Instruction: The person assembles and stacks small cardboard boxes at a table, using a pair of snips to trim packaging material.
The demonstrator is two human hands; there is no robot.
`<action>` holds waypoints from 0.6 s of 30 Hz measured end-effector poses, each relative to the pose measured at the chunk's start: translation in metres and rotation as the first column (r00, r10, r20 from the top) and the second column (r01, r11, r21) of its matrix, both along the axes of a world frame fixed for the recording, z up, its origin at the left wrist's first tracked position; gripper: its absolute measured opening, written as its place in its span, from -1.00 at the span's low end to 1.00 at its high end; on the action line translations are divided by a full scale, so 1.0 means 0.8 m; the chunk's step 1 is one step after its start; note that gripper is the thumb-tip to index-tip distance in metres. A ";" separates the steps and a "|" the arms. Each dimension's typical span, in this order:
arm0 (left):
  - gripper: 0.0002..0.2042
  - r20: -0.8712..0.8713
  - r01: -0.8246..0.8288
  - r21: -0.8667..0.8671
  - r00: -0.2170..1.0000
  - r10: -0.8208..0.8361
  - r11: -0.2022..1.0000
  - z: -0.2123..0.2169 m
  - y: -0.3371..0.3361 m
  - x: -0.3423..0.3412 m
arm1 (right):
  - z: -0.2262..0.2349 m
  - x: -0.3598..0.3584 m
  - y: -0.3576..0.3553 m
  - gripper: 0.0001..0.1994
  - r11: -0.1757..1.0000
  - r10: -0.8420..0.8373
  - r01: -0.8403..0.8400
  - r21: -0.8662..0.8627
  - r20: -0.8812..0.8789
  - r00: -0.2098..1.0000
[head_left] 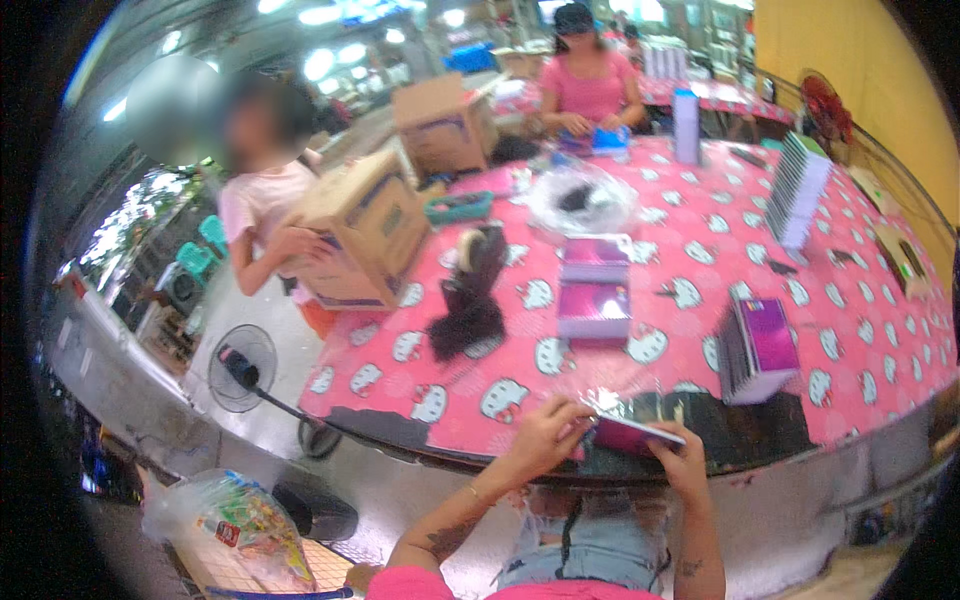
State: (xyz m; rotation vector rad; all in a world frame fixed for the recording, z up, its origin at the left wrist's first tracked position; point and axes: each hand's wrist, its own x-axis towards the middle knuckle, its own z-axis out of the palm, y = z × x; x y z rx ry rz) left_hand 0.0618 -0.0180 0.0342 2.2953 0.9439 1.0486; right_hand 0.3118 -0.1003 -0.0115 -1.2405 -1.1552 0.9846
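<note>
Two-handed, pinches a purple-covered booklet (630, 437) between fingers of left hand (545, 440) and right hand (684, 466) at the near edge of the tabletop (860, 340), seemingly partway through, with one purple stack (760, 350) already upright at right, paired stacks (594, 304) farther off, the remainder impossible to tell.

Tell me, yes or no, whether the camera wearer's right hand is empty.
No, the right hand grips the right end of a thin purple item at the table's near edge.
</note>
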 end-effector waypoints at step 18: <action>-0.75 -0.069 0.118 -0.258 0.988 -0.140 0.959 -0.006 0.004 0.003 | -0.002 0.003 -0.007 -0.81 0.993 0.111 -0.117 -0.034 -0.156 0.982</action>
